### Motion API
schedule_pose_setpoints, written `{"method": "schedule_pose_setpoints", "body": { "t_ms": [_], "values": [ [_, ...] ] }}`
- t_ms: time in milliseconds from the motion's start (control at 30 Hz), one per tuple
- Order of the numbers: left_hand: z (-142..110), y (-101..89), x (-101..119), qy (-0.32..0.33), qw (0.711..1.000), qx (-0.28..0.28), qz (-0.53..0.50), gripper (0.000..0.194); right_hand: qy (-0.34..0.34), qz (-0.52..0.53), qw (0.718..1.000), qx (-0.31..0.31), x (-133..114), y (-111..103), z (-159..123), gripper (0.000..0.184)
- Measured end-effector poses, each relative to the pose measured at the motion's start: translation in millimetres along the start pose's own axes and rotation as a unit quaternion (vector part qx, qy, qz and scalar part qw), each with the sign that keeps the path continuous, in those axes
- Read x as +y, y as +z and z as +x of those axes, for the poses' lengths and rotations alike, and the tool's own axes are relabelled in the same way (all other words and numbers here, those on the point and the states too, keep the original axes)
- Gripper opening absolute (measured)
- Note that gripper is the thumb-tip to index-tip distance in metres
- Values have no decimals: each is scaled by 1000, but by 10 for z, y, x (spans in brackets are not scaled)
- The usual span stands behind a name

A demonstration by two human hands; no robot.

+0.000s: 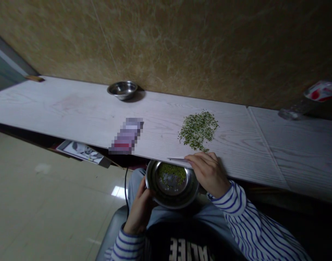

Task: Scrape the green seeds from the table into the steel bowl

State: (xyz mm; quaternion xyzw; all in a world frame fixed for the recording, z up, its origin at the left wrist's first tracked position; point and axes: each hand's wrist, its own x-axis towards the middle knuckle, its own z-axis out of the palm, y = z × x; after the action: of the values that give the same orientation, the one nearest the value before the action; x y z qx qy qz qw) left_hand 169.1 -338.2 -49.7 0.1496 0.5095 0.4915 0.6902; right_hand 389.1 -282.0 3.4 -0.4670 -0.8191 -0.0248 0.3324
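A steel bowl (193, 194) rests at my lap, just under the table's front edge, with small green mung beans (172, 172) inside it. My left hand (141, 206) grips its left rim, thumb toward the inside. Over the right side of the bowl, my right hand (206, 170) lies at the table edge with its fingers pressed together. A pale strip shows beside its fingertips; whether the hand holds anything is hard to make out. Just beyond those fingers, a loose patch of mung beans (198, 128) is spread on the tabletop.
The long whitish wooden table (81, 112) runs along a marble-patterned wall (168, 47). A smaller steel bowl (122, 90) stands near the wall, and a pixelated flat object (127, 136) lies at the front edge. A clear plastic bottle (304, 105) lies at right. Below is an open drawer (82, 152).
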Motion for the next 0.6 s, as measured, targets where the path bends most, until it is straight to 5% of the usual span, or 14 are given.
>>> {"method": "schedule_pose_setpoints", "body": {
  "t_ms": [233, 600],
  "values": [
    [-58, 25, -31, 6, 1000, -16, 12, 75, -2, 56, 998, -9, -103, -160, -200, 18],
    [-103, 52, -412, -73, 996, -40, 21, 68, 126, 8, 988, 93, 182, -454, -606, 16]
  ]
}}
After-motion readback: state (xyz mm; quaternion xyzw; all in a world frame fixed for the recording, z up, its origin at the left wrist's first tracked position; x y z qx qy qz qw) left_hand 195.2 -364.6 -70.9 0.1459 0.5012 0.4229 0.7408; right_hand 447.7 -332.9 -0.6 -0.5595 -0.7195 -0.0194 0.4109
